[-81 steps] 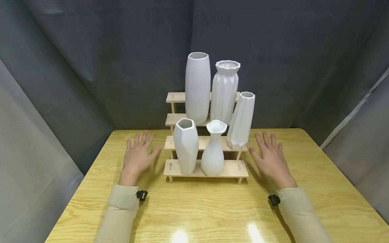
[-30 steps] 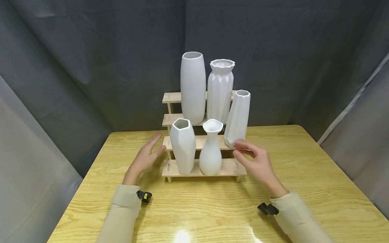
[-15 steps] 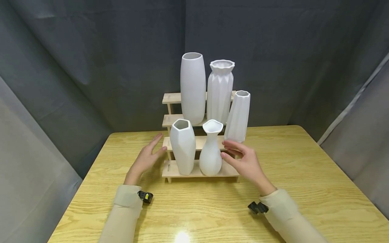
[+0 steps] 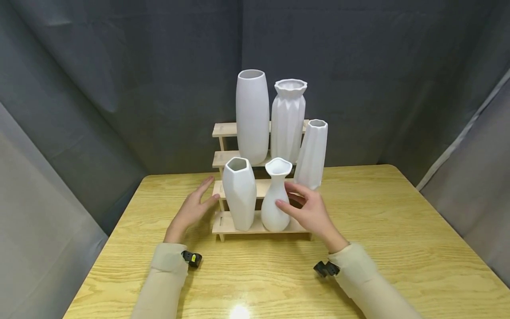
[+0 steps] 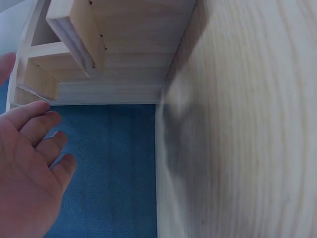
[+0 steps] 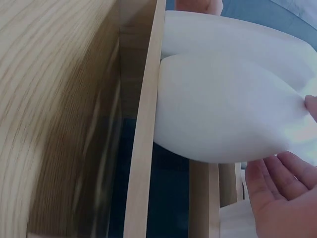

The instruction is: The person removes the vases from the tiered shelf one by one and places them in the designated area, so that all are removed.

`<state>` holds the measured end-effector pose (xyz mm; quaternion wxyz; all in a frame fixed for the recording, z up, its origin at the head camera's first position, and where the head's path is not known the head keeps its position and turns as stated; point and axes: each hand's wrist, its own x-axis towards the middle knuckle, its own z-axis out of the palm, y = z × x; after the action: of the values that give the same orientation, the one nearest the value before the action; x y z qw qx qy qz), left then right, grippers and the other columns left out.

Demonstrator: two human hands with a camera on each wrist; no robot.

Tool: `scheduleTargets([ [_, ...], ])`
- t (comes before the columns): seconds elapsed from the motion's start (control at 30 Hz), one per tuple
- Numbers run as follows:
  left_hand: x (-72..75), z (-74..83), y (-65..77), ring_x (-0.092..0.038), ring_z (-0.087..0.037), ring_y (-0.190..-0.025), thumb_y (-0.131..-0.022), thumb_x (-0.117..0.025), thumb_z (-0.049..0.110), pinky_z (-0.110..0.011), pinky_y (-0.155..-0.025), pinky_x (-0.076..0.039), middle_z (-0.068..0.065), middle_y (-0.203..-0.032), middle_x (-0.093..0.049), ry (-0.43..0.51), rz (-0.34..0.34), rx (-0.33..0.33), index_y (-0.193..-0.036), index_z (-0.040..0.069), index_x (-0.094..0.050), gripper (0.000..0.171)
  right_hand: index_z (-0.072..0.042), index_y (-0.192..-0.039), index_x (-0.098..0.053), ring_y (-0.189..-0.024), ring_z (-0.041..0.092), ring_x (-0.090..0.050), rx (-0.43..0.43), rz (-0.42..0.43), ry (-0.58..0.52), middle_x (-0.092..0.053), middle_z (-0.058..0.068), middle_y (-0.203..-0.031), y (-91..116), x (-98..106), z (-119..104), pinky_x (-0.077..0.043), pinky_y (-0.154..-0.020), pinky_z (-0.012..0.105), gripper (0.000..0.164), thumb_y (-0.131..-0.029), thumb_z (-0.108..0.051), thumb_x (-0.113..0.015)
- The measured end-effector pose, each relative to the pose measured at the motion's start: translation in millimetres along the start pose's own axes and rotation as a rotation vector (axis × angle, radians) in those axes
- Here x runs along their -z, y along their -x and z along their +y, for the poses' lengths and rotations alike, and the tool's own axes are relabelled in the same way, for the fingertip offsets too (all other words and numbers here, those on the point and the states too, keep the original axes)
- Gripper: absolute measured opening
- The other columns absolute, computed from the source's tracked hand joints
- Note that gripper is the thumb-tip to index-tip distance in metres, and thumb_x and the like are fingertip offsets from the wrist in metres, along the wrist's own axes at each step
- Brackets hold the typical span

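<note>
In the head view my right hand (image 4: 312, 213) is at a small white vase (image 4: 274, 215) with a narrow neck and flared wavy rim, on the lowest step of a wooden tiered stand (image 4: 225, 226). The thumb lies on the front of its rounded body, and the fingers reach behind its right side. The right wrist view shows the bulbous vase body (image 6: 223, 109) lying between thumb and fingers (image 6: 285, 181). My left hand (image 4: 192, 209) is spread beside the stand's left end, fingertips right at the step edges; its palm (image 5: 25, 168) shows in the left wrist view.
A faceted white vase (image 4: 240, 195) stands left of the small one. A slanting fluted vase (image 4: 312, 153) is at the right, behind my right hand. Farther back rise a tall smooth vase (image 4: 253, 115) and a pleated vase (image 4: 288, 124). A dark curtain (image 4: 159, 88) hangs behind the table (image 4: 247, 283).
My right hand has moved from the table at the right, past the slanting vase, leftward to the small narrow-necked vase. My left hand has shifted right to the stand's side.
</note>
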<state>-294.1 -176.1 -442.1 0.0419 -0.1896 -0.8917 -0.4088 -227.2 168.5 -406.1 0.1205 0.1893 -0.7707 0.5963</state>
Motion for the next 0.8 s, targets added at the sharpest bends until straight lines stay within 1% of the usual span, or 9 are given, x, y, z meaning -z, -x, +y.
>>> scheduleTargets([
  [0.1, -0.9, -1.4, -0.1, -0.015, -0.030, -0.149, -0.100, -0.053, 0.050, -0.058, -0.116, -0.016, -0.008, -0.162, -0.021, 0.002, -0.002, -0.013, -0.158, 0.018, -0.028, 0.070, 0.000, -0.131, -0.061, -0.114, 0.031, -0.062, 0.005, 0.000, 0.020, -0.062, 0.017, -0.127, -1.1, -2.8, -0.5, -0.051, -0.096, 0.040, 0.055, -0.084, -0.016, -0.082],
  [0.23, -1.6, -3.1, -0.2, -0.015, -0.032, -0.149, -0.100, -0.054, 0.049, -0.058, -0.116, -0.016, -0.008, -0.162, -0.022, 0.009, -0.005, -0.009, -0.158, 0.018, -0.028, 0.070, 0.002, -0.130, -0.061, -0.112, 0.032, -0.063, 0.018, -0.004, 0.029, -0.063, 0.017, -0.127, -1.9, -5.4, 0.8, -0.052, -0.093, 0.039, 0.053, -0.083, -0.014, -0.081],
  [0.37, -1.7, -3.7, -0.7, -0.015, -0.030, -0.149, -0.100, -0.054, 0.049, -0.058, -0.116, -0.016, -0.006, -0.162, -0.022, 0.011, -0.012, -0.001, -0.157, 0.018, -0.029, 0.070, 0.003, -0.130, -0.062, -0.109, 0.033, -0.064, 0.037, -0.013, 0.022, -0.063, 0.018, -0.125, -3.0, -7.1, 3.0, -0.053, -0.092, 0.039, 0.051, -0.084, -0.011, -0.081],
  [0.43, -1.8, -3.6, -0.8, -0.014, -0.029, -0.149, -0.100, -0.054, 0.049, -0.057, -0.116, -0.015, -0.006, -0.162, -0.022, 0.013, -0.016, 0.003, -0.157, 0.018, -0.029, 0.070, 0.004, -0.129, -0.062, -0.109, 0.034, -0.065, 0.045, -0.018, 0.011, -0.063, 0.019, -0.124, -3.2, -7.8, 3.4, -0.053, -0.092, 0.040, 0.050, -0.084, -0.009, -0.080],
  [0.57, -1.7, -3.1, -0.5, -0.013, -0.030, -0.149, -0.099, -0.055, 0.048, -0.059, -0.116, -0.015, -0.007, -0.162, -0.022, 0.028, -0.020, 0.005, -0.157, 0.018, -0.029, 0.071, 0.005, -0.129, -0.062, -0.108, 0.035, -0.065, 0.047, -0.020, -0.008, -0.063, 0.021, -0.124, -3.0, -8.5, 2.3, -0.053, -0.091, 0.042, 0.048, -0.085, -0.006, -0.078],
  [0.8, -2.5, -5.1, -2.2, -0.013, -0.029, -0.149, -0.100, -0.054, 0.047, -0.057, -0.116, -0.015, -0.008, -0.162, -0.022, 0.036, -0.027, -0.003, -0.158, 0.018, -0.028, 0.070, 0.006, -0.128, -0.063, -0.108, 0.034, -0.065, 0.035, -0.015, -0.065, -0.063, 0.021, -0.125, -3.9, -7.5, -0.7, -0.054, -0.090, 0.039, 0.047, -0.084, -0.002, -0.078],
])
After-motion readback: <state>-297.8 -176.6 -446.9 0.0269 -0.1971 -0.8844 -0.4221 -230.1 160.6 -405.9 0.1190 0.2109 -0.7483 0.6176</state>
